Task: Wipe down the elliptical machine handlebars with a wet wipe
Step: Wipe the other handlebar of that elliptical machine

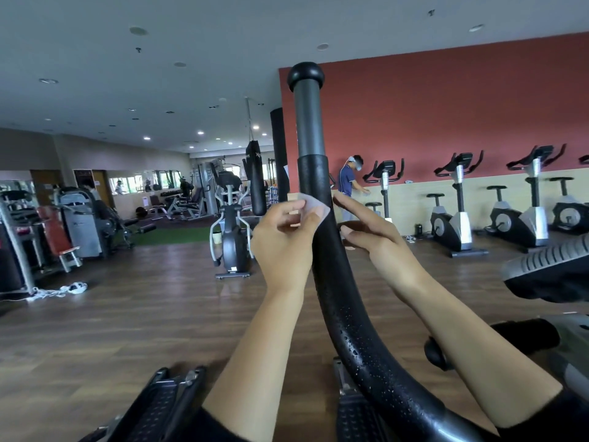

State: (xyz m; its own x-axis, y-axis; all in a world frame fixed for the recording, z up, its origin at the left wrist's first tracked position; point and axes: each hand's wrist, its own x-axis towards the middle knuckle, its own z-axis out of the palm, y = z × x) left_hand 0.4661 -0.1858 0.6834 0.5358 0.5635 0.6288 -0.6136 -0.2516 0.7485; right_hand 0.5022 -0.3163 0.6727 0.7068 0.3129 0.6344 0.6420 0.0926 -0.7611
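left hand (283, 237) pinched wipe (314, 207) against handlebar (328, 256) | right hand (379, 240) fingers straight, holding nothing, just beside bar | droplets on lower bar

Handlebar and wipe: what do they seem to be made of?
The handlebar's black grip looks like matte rubber or foam: droplets bead on its dull skin. The grey section above it looks like smooth metal or plastic, with a soft sheen. The wipe, pinched by the left hand, looks like thin white nonwoven cloth, slightly see-through.
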